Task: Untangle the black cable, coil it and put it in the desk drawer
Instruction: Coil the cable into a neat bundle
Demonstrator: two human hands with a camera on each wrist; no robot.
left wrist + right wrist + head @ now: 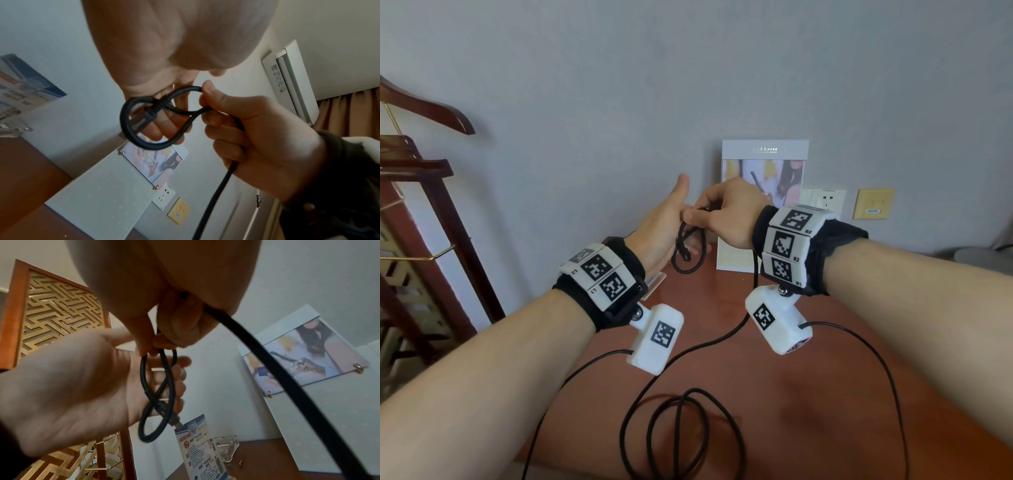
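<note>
Here right hand pinches looped black cable.

We see a frosted acrylic sign holder leaning against the grey wall; right of it, a white socket and yellow wall plate; far left, a dark wooden hanger stand.

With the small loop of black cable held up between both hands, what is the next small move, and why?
Probably the left hand, open behind the loop, should close on it to keep the first coil. The right hand pinches the black cable at the loop's top, and most of its length lies loose on the desk, so it could then draw in more.
</note>
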